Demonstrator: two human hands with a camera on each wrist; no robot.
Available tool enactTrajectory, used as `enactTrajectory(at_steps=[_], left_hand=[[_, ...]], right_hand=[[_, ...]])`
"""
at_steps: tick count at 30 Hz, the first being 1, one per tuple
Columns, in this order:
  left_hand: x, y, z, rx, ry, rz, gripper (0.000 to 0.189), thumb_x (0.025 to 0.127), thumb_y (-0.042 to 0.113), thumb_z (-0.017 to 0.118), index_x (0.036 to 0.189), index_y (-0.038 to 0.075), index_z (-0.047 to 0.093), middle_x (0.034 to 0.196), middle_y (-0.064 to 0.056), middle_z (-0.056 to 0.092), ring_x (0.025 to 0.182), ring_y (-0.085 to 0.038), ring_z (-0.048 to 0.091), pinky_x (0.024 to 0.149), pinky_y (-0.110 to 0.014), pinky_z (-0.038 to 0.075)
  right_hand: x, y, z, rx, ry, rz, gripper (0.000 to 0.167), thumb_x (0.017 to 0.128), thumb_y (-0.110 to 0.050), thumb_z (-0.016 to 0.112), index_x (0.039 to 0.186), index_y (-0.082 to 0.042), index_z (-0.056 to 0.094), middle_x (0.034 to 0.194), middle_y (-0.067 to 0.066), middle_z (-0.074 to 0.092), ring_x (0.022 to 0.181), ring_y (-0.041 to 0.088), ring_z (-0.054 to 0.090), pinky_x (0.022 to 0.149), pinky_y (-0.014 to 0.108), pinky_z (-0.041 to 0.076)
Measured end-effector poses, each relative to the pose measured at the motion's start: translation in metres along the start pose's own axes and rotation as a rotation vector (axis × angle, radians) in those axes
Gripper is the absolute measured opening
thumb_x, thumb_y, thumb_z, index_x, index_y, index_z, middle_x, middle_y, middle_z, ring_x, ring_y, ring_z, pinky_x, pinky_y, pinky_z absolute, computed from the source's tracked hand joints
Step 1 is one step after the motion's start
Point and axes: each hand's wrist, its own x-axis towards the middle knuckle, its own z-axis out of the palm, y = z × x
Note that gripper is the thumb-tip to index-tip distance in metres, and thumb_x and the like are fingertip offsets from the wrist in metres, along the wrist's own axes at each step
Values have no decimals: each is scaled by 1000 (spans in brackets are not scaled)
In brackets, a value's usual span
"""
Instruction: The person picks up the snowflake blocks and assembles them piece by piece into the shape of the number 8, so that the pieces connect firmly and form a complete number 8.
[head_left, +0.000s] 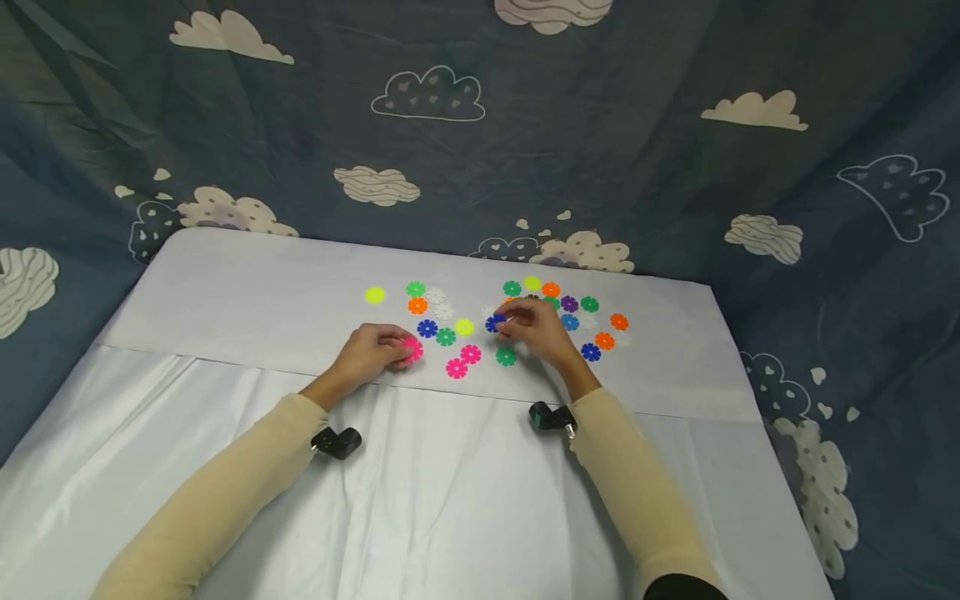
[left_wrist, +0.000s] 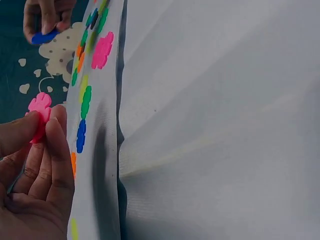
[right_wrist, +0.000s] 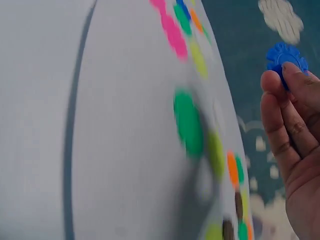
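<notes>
Between thumb and fingers, my left hand [head_left: 372, 351] pinches a pink notched disc [left_wrist: 41, 112], held up above the white cloth. My right hand [head_left: 538, 327] pinches a dark blue notched disc [right_wrist: 286, 59] by its lower edge, also raised. In the head view the two hands are apart, with several discs lying between them. Nearest the left hand are two pink discs [head_left: 463, 361] and a dark blue disc [head_left: 427, 328]. A green disc [head_left: 506, 357] lies just below the right hand, which hides part of the cluster behind it.
Several orange, green, purple, white and blue discs [head_left: 590, 352] lie to the right. A yellow disc [head_left: 375, 295] sits at the far left of the spread. The white cloth [head_left: 450, 483] has a seam across it. Behind hangs a dark cloud-patterned curtain [head_left: 300, 150].
</notes>
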Motion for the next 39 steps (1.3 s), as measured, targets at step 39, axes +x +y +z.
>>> enactTrajectory(at_steps=[39], left_hand=[[1,7,0,-26,48,17,29,90,5,67,117,-7,64,93,-12,69,74,-6,64,72,-25,58]], right_hand=[[28,-37,74,86,-248,-186,16,87,5,65,103,10,69,97,22,68,76,37,68,74,43,59]])
